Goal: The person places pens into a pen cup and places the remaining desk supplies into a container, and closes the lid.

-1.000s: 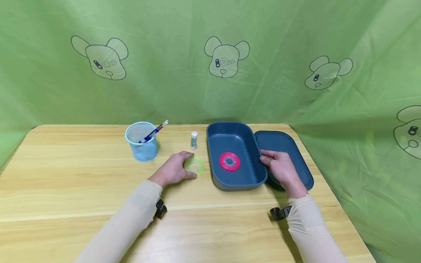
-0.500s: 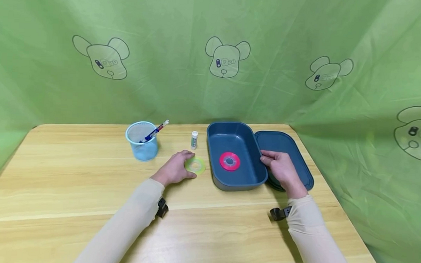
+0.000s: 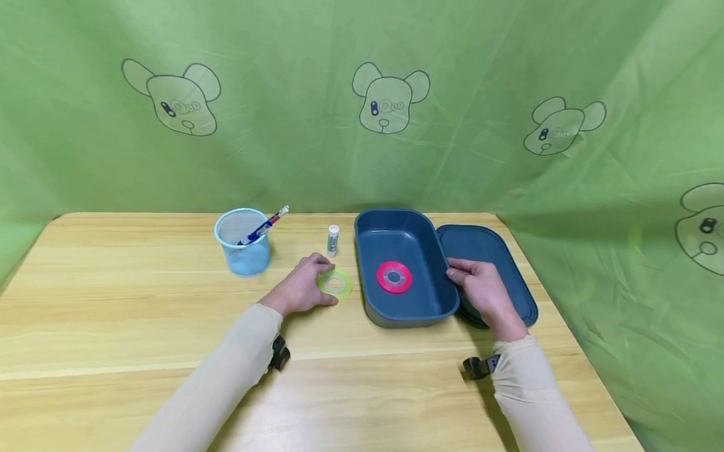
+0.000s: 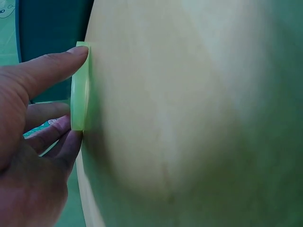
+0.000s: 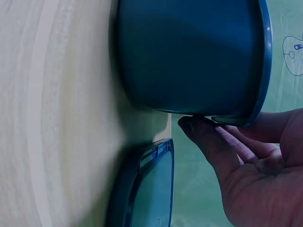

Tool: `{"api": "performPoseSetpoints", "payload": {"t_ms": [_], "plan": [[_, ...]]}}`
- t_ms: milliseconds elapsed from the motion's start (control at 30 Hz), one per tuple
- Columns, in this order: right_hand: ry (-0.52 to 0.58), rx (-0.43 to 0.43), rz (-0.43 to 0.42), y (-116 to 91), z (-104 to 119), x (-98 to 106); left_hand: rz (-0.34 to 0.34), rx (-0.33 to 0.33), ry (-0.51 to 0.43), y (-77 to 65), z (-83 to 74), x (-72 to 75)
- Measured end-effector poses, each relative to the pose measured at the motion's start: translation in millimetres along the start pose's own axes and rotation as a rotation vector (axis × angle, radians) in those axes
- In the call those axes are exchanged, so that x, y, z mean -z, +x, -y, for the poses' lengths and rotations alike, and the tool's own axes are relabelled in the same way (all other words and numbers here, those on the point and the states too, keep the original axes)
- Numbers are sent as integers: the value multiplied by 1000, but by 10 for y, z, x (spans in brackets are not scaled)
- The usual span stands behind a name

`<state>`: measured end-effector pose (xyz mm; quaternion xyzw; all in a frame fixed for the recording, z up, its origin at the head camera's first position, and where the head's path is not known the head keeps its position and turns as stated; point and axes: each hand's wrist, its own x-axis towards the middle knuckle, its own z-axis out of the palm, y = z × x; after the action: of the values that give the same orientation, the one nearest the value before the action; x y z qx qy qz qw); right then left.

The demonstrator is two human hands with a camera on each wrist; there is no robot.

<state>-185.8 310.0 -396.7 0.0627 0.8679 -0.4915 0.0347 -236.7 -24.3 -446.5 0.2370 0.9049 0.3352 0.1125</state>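
My left hand (image 3: 303, 285) holds a yellow-green roll of tape (image 3: 343, 276) by its edge, on the table just left of the blue box. In the left wrist view the thumb lies on one side of the tape roll (image 4: 79, 90) and fingertips on the other. With thumb and fingers, my right hand (image 3: 482, 287) pinches the right wall of the deep blue box (image 3: 409, 319) at its rim. The right wrist view shows fingers under the box's rim (image 5: 266, 56). Flat inside the box lies a pink roll of tape (image 3: 384, 284).
Behind the left hand a white glue stick (image 3: 333, 241) stands upright. Farther left is a light-blue mesh pen cup (image 3: 248, 260) with pens (image 3: 263, 228) leaning in it. The box's blue lid (image 3: 510, 271) lies right of the box, partly under the right hand. A green curtain (image 3: 281, 150) hangs behind.
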Motion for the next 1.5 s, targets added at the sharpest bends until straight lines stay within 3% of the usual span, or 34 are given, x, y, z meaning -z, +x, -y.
{"api": "performPoseSetpoints", "payload": {"t_ms": [267,633,1500], "plan": [[-2,4,-3,3,7,4,6,-37,45,11,-23,24],[-8,8,-4,-4,-5,-9,11,-40,78,30,-27,21],[5,-11,3,-4,-4,-6,28,17,122,83,-55,7]]}}
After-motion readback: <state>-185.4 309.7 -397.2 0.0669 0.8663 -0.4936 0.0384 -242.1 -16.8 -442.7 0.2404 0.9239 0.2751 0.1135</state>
